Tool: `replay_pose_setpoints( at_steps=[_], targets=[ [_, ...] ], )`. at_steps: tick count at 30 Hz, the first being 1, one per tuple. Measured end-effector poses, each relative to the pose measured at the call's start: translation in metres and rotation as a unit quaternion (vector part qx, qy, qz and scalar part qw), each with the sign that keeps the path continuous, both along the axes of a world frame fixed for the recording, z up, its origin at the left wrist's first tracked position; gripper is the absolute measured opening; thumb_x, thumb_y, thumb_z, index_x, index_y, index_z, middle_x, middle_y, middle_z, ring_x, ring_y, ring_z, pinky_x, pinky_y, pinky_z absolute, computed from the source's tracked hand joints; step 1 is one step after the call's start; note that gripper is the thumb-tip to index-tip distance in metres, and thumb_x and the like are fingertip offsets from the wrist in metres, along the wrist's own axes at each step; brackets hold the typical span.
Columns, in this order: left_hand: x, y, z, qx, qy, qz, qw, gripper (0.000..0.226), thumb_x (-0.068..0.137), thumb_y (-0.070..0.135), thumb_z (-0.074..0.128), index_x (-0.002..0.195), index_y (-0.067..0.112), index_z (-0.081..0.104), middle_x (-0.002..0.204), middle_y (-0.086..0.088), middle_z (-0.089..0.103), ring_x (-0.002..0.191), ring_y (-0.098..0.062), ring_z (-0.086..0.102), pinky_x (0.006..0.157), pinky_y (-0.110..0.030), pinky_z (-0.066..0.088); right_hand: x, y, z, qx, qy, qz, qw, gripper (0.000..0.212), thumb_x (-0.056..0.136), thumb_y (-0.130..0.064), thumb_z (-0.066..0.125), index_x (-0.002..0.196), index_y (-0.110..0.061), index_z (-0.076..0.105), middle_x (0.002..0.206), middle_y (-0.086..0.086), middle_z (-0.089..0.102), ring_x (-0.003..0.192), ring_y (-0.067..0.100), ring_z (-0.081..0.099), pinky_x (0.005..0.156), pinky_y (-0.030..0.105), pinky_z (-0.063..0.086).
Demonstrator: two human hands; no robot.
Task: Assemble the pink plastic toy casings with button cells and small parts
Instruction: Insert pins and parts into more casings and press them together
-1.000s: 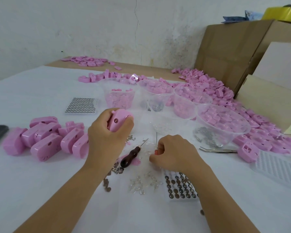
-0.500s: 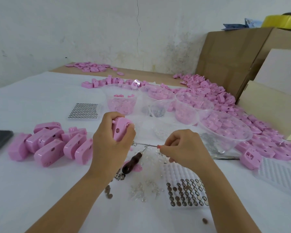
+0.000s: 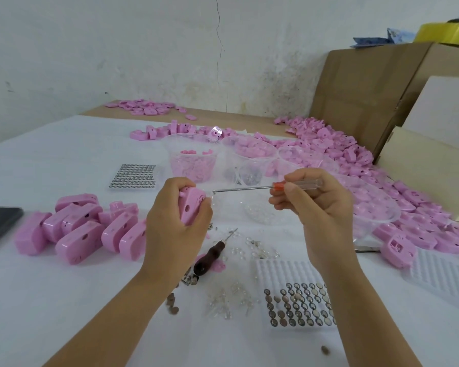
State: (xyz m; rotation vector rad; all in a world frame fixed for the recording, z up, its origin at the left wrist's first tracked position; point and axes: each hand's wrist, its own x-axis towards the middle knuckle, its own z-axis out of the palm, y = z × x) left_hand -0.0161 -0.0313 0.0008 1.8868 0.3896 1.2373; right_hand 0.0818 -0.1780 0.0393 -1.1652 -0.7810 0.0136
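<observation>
White tabletop (image 3: 64, 300): left hand (image 3: 175, 221) grips glossy rounded casing (image 3: 190, 207); right hand (image 3: 316, 205), slim screwdriver (image 3: 244, 188).

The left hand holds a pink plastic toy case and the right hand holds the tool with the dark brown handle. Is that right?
Not quite. In the head view the left hand does hold the pink plastic toy case, but the right hand holds the thin screwdriver with the clear plastic handle. The dark brown-handled tool lies on the white table.

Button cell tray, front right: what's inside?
Button cells fill the near rows of the tray; its far rows are empty pockets. The right forearm covers its right edge, hiding whatever sits there.
</observation>
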Motion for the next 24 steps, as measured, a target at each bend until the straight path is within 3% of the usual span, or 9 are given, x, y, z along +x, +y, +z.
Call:
replay_pose_setpoints(
  at_steps=[6,9,13,15,19,24],
  targets=[
    [0.001,0.002,-0.001,-0.002,0.002,-0.004,1.0,0.03,0.084,0.015,0.067,0.085,0.036,0.045,0.075,0.003,0.056,0.061,-0.006,0.053,0.049,-0.009,0.04,-0.003,0.002,-0.001,-0.023,-0.006,0.015,1.0,0.023,0.084,0.012,0.055,0.08,-0.01,0.061,0.067,0.001,0.07,0.06,0.016,0.066,0.059,0.022,0.053],
    [0.001,0.002,-0.001,0.002,0.002,0.003,1.0,0.029,0.083,0.015,0.067,0.088,0.035,0.045,0.076,0.005,0.055,0.063,-0.006,0.052,0.052,-0.01,0.041,-0.003,0.001,-0.002,-0.022,-0.014,-0.021,0.999,0.013,0.074,-0.002,0.06,0.077,-0.014,0.061,0.065,-0.001,0.069,0.059,0.015,0.065,0.056,0.022,0.051],
    [0.001,0.003,0.0,-0.007,-0.01,0.019,1.0,0.034,0.083,0.012,0.066,0.085,0.037,0.044,0.072,0.008,0.053,0.06,-0.001,0.051,0.05,-0.009,0.04,0.0,0.002,-0.01,-0.196,-0.159,-0.196,0.948,0.009,0.07,-0.018,0.059,0.071,-0.026,0.056,0.068,-0.012,0.064,0.054,0.007,0.057,0.051,0.019,0.047],
    [0.001,0.003,0.0,-0.005,-0.008,0.017,1.0,0.034,0.083,0.013,0.066,0.084,0.037,0.043,0.072,0.007,0.054,0.06,-0.001,0.051,0.05,-0.009,0.04,0.001,0.004,-0.013,-0.216,-0.175,-0.196,0.94,0.015,0.077,-0.014,0.064,0.074,-0.027,0.056,0.073,-0.016,0.064,0.058,0.004,0.059,0.053,0.014,0.046],
    [0.002,0.004,0.0,-0.003,0.003,0.014,1.0,0.028,0.083,0.015,0.066,0.088,0.033,0.045,0.074,0.006,0.055,0.061,-0.003,0.051,0.052,-0.01,0.041,0.006,0.007,-0.018,-0.318,-0.211,-0.185,0.906,0.019,0.082,-0.015,0.062,0.073,-0.029,0.053,0.064,-0.014,0.062,0.062,0.0,0.059,0.054,0.015,0.045],
    [0.002,0.003,-0.001,-0.004,0.006,0.015,1.0,0.022,0.083,0.015,0.066,0.092,0.025,0.048,0.073,0.005,0.055,0.059,-0.006,0.05,0.052,-0.01,0.04,0.005,0.007,-0.018,-0.331,-0.196,-0.191,0.903,0.019,0.081,-0.017,0.059,0.073,-0.032,0.051,0.064,-0.015,0.06,0.06,0.002,0.057,0.054,0.015,0.044]
  ],
)
